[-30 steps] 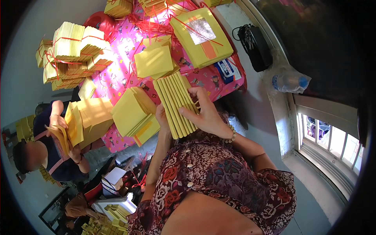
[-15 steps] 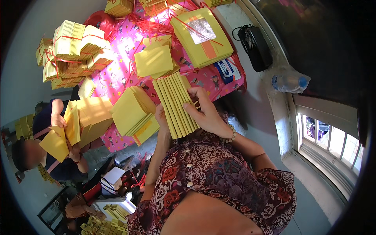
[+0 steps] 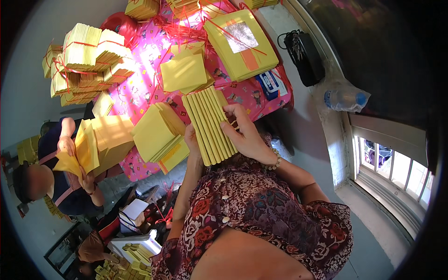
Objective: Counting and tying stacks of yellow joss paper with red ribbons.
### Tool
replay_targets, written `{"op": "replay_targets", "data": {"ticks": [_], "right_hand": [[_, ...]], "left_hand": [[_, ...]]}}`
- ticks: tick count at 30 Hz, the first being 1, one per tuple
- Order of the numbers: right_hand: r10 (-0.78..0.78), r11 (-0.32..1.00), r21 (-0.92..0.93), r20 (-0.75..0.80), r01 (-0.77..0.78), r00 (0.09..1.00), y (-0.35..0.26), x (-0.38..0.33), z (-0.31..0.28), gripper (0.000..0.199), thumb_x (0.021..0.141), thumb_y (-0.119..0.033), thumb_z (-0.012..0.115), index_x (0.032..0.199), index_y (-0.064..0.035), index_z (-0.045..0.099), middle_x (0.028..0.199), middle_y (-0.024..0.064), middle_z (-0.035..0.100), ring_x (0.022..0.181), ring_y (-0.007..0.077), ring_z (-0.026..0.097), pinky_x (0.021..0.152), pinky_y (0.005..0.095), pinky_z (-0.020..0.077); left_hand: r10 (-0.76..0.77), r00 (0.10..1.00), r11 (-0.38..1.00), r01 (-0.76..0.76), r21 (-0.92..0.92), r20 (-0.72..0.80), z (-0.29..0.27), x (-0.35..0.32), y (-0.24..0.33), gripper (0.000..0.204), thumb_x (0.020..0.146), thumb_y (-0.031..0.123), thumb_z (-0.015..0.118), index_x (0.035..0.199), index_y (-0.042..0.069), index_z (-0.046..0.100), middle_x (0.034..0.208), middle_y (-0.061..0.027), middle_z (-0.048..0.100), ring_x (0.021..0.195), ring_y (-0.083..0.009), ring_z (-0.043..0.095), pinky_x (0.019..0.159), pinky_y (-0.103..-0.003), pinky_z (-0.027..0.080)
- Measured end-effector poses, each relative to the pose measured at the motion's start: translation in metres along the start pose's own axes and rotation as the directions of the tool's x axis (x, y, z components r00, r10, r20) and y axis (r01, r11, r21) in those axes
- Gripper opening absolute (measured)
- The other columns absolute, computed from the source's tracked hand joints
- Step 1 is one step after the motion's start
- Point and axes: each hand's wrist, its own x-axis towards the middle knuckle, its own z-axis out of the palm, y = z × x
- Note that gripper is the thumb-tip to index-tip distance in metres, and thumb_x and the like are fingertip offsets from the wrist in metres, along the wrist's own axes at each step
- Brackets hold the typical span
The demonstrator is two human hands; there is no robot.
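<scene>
A stack of folded yellow paper envelopes is held up in front of my chest, its folded edges facing up in a row. My left hand grips the stack's left side, most of its fingers hidden behind it. On the other side my right hand holds it, with the thumb lying on the upper edges. A larger pile of yellow envelopes lies on the table's near edge, just left of my left hand. Beyond the held stack are several flat yellow envelopes.
The table has a pink patterned cover. Tied yellow bundles rise at the left, near a red ribbon roll. A large tied pile lies back right. A co-worker handles yellow paper at left. A bagged bottle rests on the sill.
My hands and the stack stay almost still. At the left, the co-worker's hands have shifted slightly and the yellow paper in them has tilted.
</scene>
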Motion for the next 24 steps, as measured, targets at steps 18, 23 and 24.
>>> {"op": "replay_targets", "data": {"ticks": [18,23,24], "right_hand": [[-0.060,0.977,-0.203,-0.002,0.058,0.998,-0.012,0.003,0.003,0.065,0.075,-0.027,0.077,0.119,0.0038,0.040,0.108,0.0155,0.049,0.102,0.0226,0.051,0.088,0.0342,0.0432],[-0.086,0.968,-0.235,-0.001,0.084,0.996,-0.013,0.004,0.002,0.065,0.074,-0.027,0.077,0.118,0.0037,0.041,0.107,0.0157,0.049,0.101,0.0235,0.052,0.088,0.0346,0.0429],[-0.084,0.967,-0.239,0.001,0.082,0.996,-0.013,0.004,0.002,0.065,0.074,-0.027,0.077,0.118,0.0037,0.041,0.107,0.0157,0.049,0.101,0.0235,0.052,0.088,0.0346,0.0429]], "left_hand": [[-0.041,0.997,0.999,0.043,-0.030,0.060,0.019,-0.002,0.004,0.054,0.092,0.033,0.031,0.126,-0.006,0.047,0.120,-0.0209,0.057,0.106,-0.0326,0.059,0.094,-0.047,0.047],[-0.052,0.992,0.998,0.055,-0.027,0.115,0.018,-0.001,0.006,0.055,0.092,0.032,0.030,0.129,-0.006,0.044,0.124,-0.0216,0.055,0.110,-0.0339,0.057,0.096,-0.048,0.045],[-0.066,0.989,0.997,0.072,-0.041,0.136,0.017,-0.001,0.006,0.055,0.092,0.032,0.030,0.130,-0.005,0.043,0.125,-0.0218,0.053,0.112,-0.0341,0.056,0.097,-0.049,0.044]]}}
